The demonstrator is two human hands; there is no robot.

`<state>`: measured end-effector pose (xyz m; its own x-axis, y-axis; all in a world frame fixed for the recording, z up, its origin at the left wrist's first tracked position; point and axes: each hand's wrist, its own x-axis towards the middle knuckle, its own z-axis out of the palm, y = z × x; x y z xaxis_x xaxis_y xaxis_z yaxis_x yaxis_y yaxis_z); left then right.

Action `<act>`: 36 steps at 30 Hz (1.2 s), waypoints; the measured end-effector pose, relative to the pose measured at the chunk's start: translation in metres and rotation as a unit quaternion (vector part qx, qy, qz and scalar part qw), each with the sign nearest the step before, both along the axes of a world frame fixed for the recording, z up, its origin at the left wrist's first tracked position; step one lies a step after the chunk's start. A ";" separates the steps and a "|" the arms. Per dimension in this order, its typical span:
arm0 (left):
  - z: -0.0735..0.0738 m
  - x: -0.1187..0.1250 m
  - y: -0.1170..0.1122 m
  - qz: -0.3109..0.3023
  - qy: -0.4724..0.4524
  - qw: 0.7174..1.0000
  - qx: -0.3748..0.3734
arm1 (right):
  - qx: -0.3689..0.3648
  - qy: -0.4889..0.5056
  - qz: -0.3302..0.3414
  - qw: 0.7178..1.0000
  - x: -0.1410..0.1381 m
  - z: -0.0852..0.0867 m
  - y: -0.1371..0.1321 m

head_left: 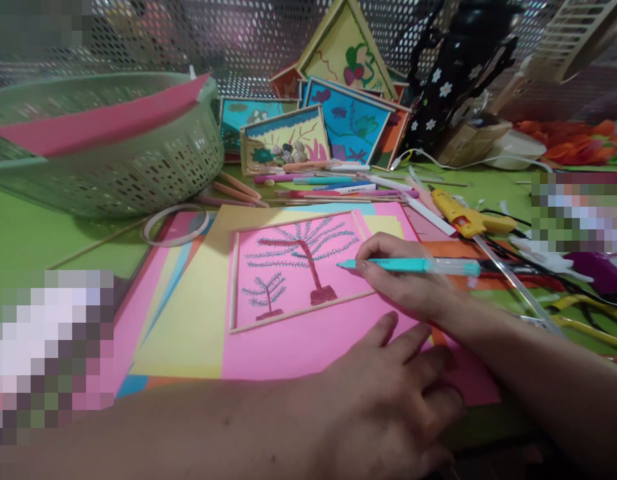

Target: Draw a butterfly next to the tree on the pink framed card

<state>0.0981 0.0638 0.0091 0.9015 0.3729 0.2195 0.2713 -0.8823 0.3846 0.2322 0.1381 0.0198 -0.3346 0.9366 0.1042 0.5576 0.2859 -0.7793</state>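
We logged the framed drawing [297, 287], two trees [313, 268] on pink. Our left hand [391, 393] lay nearside of it, fingers loosely spread over the pink sheet [273, 353]. Across the drawing's right edge, our right hand [406, 288] pinched the turquoise marker [406, 265] between thumb and fingers; tip past them, pointing left over the drawing, long axis sideways, nearly level. Slim barrel, clear section towards the rear.

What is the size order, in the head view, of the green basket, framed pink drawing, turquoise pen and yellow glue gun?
1. Green basket
2. Framed pink drawing
3. Turquoise pen and yellow glue gun: unsure; the pen looks longer, the gun thicker.
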 end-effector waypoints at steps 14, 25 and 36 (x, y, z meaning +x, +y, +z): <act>0.003 -0.002 -0.001 -0.004 0.005 1.000 -0.011 | -0.009 -0.002 -0.001 1.000 -0.001 0.001 -0.001; 0.002 -0.002 -0.001 0.000 -0.004 1.000 -0.007 | -0.009 0.004 0.001 1.000 0.001 0.000 0.000; 0.005 -0.002 -0.001 -0.001 0.001 1.000 -0.016 | -0.007 -0.008 0.003 1.000 0.000 0.002 0.000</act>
<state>0.0965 0.0631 0.0140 0.9026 0.3784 0.2052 0.2707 -0.8697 0.4128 0.2320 0.1382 0.0214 -0.3416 0.9361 0.0845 0.5692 0.2775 -0.7740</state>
